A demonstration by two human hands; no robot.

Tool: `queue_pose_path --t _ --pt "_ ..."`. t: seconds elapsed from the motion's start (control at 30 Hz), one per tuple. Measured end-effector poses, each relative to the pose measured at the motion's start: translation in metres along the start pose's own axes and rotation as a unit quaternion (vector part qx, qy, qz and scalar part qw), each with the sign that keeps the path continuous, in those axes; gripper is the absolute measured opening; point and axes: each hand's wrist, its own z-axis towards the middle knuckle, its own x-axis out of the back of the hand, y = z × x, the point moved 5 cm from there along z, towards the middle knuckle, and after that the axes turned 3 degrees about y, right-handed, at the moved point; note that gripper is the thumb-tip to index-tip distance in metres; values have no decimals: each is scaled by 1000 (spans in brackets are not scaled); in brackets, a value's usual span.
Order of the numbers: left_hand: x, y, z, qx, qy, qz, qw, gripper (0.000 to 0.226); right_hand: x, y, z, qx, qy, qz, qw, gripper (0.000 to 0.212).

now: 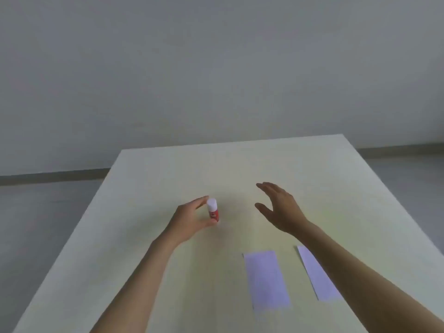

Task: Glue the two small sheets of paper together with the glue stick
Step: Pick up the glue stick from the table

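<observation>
A small red glue stick (213, 211) with a white cap stands upright near the middle of the table. My left hand (191, 219) curls around it, thumb and fingertips touching its cap and base. My right hand (280, 207) hovers to the right of it, fingers spread, holding nothing. Two pale lilac paper sheets lie flat near me: the left sheet (265, 280) in full view, the right sheet (317, 276) partly hidden under my right forearm.
The pale cream table (149, 188) ends at a far edge and slanting side edges, with grey floor beyond. A plain grey wall (216, 68) stands behind.
</observation>
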Motion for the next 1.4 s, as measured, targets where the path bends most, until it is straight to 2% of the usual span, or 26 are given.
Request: queue_pose_path --t 0.07,0.1,0.27,0.37,0.43,0.53,0.6,0.67,0.77,0.9,0.93,0.97,1.13,1.2,1.3,1.33,1.4 --pt "-11 5 -5 -26 23 -7 999 8 5 -4 -8 34 31 10 999 54" --pt "-15 7 -5 -28 42 4 999 4 8 -6 -10 51 46 11 998 54" --pt "-32 4 -8 19 178 -29 983 17 22 -13 -44 75 83 54 992 51" --pt "-47 8 -19 28 215 -68 974 12 29 -13 -59 77 74 53 993 50" --pt "-55 21 -22 -20 215 -47 975 4 33 -14 -62 83 71 50 993 49" --pt "-64 50 -24 -108 189 2 976 24 40 -13 -57 32 81 72 994 50" --pt "-71 66 -27 -149 168 33 974 31 39 -12 -56 -28 47 107 993 61" --pt "-76 77 -31 -170 162 43 971 31 36 -11 -54 -50 12 137 989 68" --pt "-77 84 -34 -176 190 23 966 25 38 -8 -50 -29 9 149 988 51" --pt "-78 82 -38 -166 221 -3 961 28 40 -4 -49 52 -36 211 975 12" --pt "-78 83 -38 -165 220 -6 961 29 41 -3 -50 63 -51 227 970 13" --pt "-78 83 -37 -165 219 -8 962 29 41 -2 -49 63 -58 235 968 23" --pt "-78 94 -34 -167 212 17 963 27 36 4 -43 -48 -43 194 979 58" --pt "-79 98 -34 -175 200 30 964 24 36 6 -41 -54 -29 210 976 52" --pt "-76 96 -32 -170 193 34 966 25 37 8 -39 8 -45 227 973 21" --pt "-75 95 -31 -167 194 28 966 27 39 8 -39 22 -52 243 968 16" --pt "-73 94 -30 -166 197 27 966 27 39 8 -38 3 -61 273 960 31"
